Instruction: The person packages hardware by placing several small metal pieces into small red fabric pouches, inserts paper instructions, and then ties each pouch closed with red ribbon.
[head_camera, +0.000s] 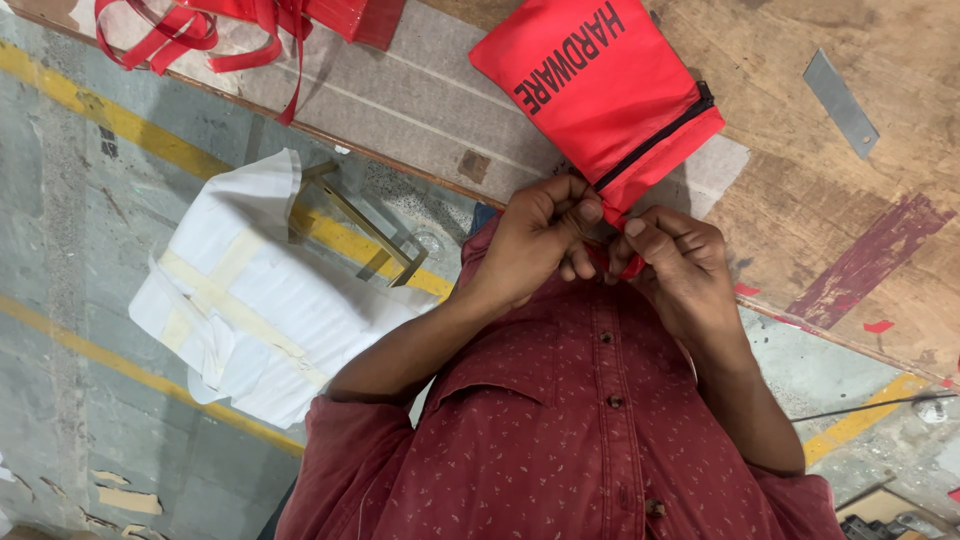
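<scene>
At the near edge of the worktop (800, 200), a red fabric pouch (590, 80) lies flat on the wood, with black lettering on its face and a black zipper (655, 135) running across its lower end. The pouch's lower corner hangs just past the worktop edge, toward the person's chest.

Left hand (535, 240): closed, fingers curled tight, thumb and forefinger pinching the red fabric at the pouch's lower corner, just below the zipper end. Right hand (680, 265): also closed, fingers bent inward, gripping the same red corner from the other side. The two hands touch each other at the fingertips, with a small fold of red cloth showing between them. What exactly is pinched (a zipper pull or fabric only) cannot be told; it is hidden by the fingers.

The person wears a dark red patterned shirt (580, 430) with buttons down the front.

Surroundings: a bundle of red straps (200, 30) lies on the worktop, well apart from the pouch. A flat grey metal strip (840, 100) rests on the wood on the pouch's other side. Beside the worktop, on the floor, sits a white wrapped bundle (250, 300) with tape bands, lying across a yellow floor line (90, 105).
</scene>
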